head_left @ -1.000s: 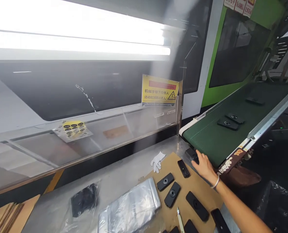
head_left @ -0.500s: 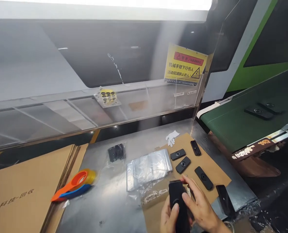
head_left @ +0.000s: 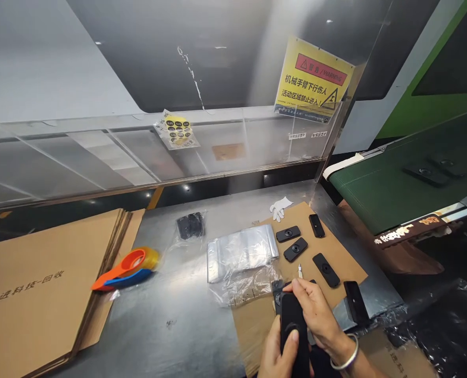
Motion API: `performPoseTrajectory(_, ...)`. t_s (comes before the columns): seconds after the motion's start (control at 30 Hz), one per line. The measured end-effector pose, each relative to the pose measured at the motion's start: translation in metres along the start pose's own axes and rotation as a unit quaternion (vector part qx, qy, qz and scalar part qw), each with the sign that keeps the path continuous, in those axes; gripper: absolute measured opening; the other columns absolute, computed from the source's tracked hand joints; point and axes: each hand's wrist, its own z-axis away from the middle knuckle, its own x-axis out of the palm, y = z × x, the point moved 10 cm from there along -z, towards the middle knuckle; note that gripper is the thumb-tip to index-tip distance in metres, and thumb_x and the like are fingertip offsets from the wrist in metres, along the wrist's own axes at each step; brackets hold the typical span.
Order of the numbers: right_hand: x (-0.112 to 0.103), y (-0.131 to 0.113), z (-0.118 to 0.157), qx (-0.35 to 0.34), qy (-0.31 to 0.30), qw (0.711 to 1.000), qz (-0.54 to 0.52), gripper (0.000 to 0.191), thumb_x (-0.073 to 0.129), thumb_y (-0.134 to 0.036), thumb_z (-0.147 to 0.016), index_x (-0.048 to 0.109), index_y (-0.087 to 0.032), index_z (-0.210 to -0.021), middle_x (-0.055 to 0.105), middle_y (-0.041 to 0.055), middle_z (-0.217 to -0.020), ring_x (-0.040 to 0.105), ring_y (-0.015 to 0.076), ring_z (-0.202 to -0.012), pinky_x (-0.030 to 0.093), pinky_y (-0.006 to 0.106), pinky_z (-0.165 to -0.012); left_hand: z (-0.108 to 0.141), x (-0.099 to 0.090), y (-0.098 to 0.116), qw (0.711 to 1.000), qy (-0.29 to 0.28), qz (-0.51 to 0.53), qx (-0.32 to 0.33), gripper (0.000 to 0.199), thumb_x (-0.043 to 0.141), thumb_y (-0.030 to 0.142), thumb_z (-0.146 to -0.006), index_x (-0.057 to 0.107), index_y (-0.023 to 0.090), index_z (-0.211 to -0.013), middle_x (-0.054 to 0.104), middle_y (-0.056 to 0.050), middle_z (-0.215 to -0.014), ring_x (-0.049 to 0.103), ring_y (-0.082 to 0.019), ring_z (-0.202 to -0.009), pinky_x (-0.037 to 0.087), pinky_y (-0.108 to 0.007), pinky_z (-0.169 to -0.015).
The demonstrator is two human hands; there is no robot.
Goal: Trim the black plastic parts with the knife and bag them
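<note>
My left hand point(head_left: 277, 350) grips a long black plastic part point(head_left: 294, 320) from below, its thumb lying over the front face near a round recess. At the upper end of this part, my right hand point(head_left: 316, 312) pinches the edge between thumb and fingers. A white bangle point(head_left: 347, 354) circles the right wrist. Behind the hands, another black part point(head_left: 276, 294) lies mostly covered. A slim pointed metal tool point(head_left: 300, 270) rests on the brown cardboard sheet point(head_left: 253, 336), its lower end hidden by my right hand.
Several similar black parts point(head_left: 326, 270) lie on the cardboard. Left of them are clear plastic bags point(head_left: 241, 252), a white glove point(head_left: 280, 208) and an orange-and-blue tape dispenser point(head_left: 129, 268). Flat cartons point(head_left: 48, 283) are stacked left. A green conveyor belt point(head_left: 375, 194) runs right, below a warning sign point(head_left: 316, 79).
The view has tilted downward. My right hand has shifted from the side of the black part to its upper end. My left hand keeps its hold.
</note>
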Motion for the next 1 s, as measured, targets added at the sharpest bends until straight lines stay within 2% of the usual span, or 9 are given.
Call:
performPoseTrajectory(0.1, 0.009, 0.0, 0.008, 0.036, -0.093, 0.993, -0.064, 0.041, 0.05, -0.053, -0.08, 0.063, -0.018, -0.098, 0.063, 0.0039, -0.083, 0.055, 0.0169, -0.076, 0.042, 0.027, -0.068, 0.003, 0.01, 0.001, 0.994, -0.05, 0.085, -0.044, 0.046, 0.049, 0.057, -0.075, 0.045, 0.019, -0.099, 0.063, -0.002, -0.066, 0.057, -0.013, -0.04, 0.041, -0.022, -0.04)
performPoseTrajectory(0.17, 0.013, 0.0, 0.013, 0.038, -0.138, 0.986, -0.087, 0.038, 0.057, -0.046, -0.079, 0.061, -0.02, -0.105, 0.063, 0.0041, -0.091, 0.055, 0.0174, -0.082, 0.041, 0.028, -0.074, 0.004, 0.006, -0.001, 0.996, -0.044, 0.067, -0.05, 0.045, 0.049, 0.057, -0.075, 0.046, 0.018, -0.099, 0.062, -0.002, -0.066, 0.057, -0.013, -0.041, 0.041, -0.022, -0.04)
performPoseTrajectory(0.37, 0.013, 0.018, 0.01, 0.041, -0.098, 0.988, -0.111, 0.027, 0.066, -0.041, -0.073, 0.06, -0.018, -0.086, 0.058, -0.0012, -0.073, 0.052, 0.0123, -0.068, 0.04, 0.023, -0.062, 0.007, -0.017, -0.008, 0.994, 0.048, -0.1, 0.001, 0.049, 0.052, 0.052, -0.074, 0.049, 0.018, -0.109, 0.063, -0.004, -0.071, 0.058, -0.017, -0.051, 0.047, -0.029, -0.049)
performPoseTrajectory(0.47, 0.013, 0.018, 0.009, 0.049, -0.086, 0.988, -0.114, 0.028, 0.063, -0.043, -0.074, 0.058, -0.016, -0.077, 0.054, -0.0029, -0.065, 0.048, 0.0101, -0.06, 0.037, 0.021, -0.056, 0.008, -0.007, -0.011, 0.998, 0.006, -0.055, -0.034, 0.051, 0.05, 0.054, -0.075, 0.045, 0.019, -0.111, 0.062, -0.003, -0.069, 0.055, -0.014, -0.044, 0.043, -0.026, -0.042)
performPoseTrajectory(0.6, 0.017, 0.013, 0.017, 0.078, -0.164, 0.973, -0.141, 0.029, 0.065, -0.039, -0.074, 0.057, -0.016, -0.091, 0.059, 0.0003, -0.076, 0.053, 0.0123, -0.07, 0.039, 0.024, -0.066, 0.013, 0.011, -0.009, 0.99, -0.086, 0.056, -0.101, 0.051, 0.05, 0.055, -0.075, 0.04, 0.018, -0.109, 0.061, -0.002, -0.067, 0.056, -0.012, -0.041, 0.039, -0.021, -0.039)
performPoseTrajectory(0.67, 0.017, 0.013, 0.019, 0.078, -0.182, 0.97, -0.141, 0.031, 0.067, -0.036, -0.072, 0.056, -0.016, -0.095, 0.06, 0.0013, -0.081, 0.054, 0.0135, -0.076, 0.039, 0.025, -0.071, 0.014, 0.007, -0.007, 0.991, -0.085, 0.033, -0.094, 0.049, 0.049, 0.055, -0.076, 0.041, 0.018, -0.107, 0.061, -0.002, -0.068, 0.056, -0.012, -0.042, 0.04, -0.022, -0.041)
performPoseTrajectory(0.83, 0.012, 0.027, 0.011, 0.054, -0.087, 0.991, -0.086, 0.03, 0.069, -0.041, -0.068, 0.053, -0.016, -0.072, 0.048, -0.0046, -0.063, 0.043, 0.0097, -0.061, 0.034, 0.021, -0.057, 0.013, -0.016, -0.006, 0.986, 0.012, -0.166, -0.019, 0.044, 0.052, 0.051, -0.074, 0.049, 0.018, -0.103, 0.061, -0.004, -0.069, 0.058, -0.018, -0.057, 0.046, -0.028, -0.052)
performPoseTrajectory(0.93, 0.01, 0.032, 0.01, 0.06, -0.04, 0.994, -0.078, 0.04, 0.057, -0.052, -0.075, 0.045, -0.017, -0.06, 0.038, -0.0062, -0.056, 0.035, 0.0079, -0.053, 0.029, 0.021, -0.05, 0.013, -0.011, -0.004, 0.988, 0.006, -0.153, -0.023, 0.046, 0.054, 0.051, -0.073, 0.049, 0.017, -0.103, 0.06, -0.004, -0.069, 0.058, -0.019, -0.057, 0.045, -0.028, -0.051)
performPoseTrajectory(1.0, 0.011, 0.031, 0.014, 0.072, -0.062, 0.99, -0.101, 0.041, 0.049, -0.056, -0.079, 0.049, -0.017, -0.067, 0.041, -0.005, -0.06, 0.037, 0.0085, -0.055, 0.031, 0.021, -0.052, 0.014, -0.001, -0.004, 0.995, -0.032, -0.079, -0.054, 0.048, 0.052, 0.052, -0.074, 0.045, 0.018, -0.106, 0.06, -0.003, -0.07, 0.057, -0.016, -0.05, 0.043, -0.026, -0.046)
